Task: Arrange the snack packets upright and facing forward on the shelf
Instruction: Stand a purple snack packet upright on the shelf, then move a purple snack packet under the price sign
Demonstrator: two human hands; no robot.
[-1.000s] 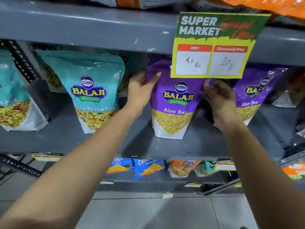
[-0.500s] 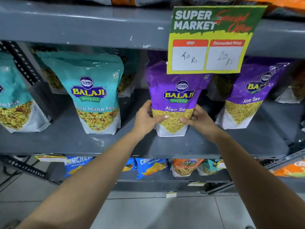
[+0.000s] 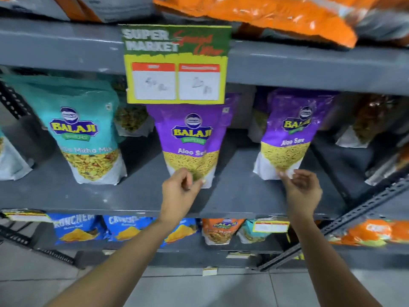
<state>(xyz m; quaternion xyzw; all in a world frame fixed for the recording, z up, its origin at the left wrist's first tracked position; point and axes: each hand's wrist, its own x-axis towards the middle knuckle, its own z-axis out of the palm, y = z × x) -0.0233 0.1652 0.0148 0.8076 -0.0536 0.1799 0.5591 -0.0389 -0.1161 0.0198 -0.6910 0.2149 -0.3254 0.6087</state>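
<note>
Three Balaji pouches stand upright, labels forward, on the grey shelf (image 3: 239, 196): a teal Mitha Mix packet (image 3: 86, 138) at left, a purple Aloo Sev packet (image 3: 190, 134) in the middle and a second purple Aloo Sev packet (image 3: 290, 138) at right. My left hand (image 3: 180, 189) has its fingers curled at the base of the middle packet, fingertips touching it; blur hides whether it grips. My right hand (image 3: 303, 189) is at the bottom edge of the right packet with fingers apart and nothing in them. More pouches stand behind, partly hidden.
A yellow-green price sign (image 3: 177, 63) hangs from the upper shelf edge (image 3: 309, 67) over the middle packet's top. Orange packets (image 3: 276, 16) lie on the shelf above. Blue chip packets (image 3: 77, 229) line the shelf below. A slotted metal bar (image 3: 354, 218) slants at right.
My right hand has left the middle packet's base and moved right to the other purple packet. My left hand stays at the middle packet's base. The view has tilted downward.
</note>
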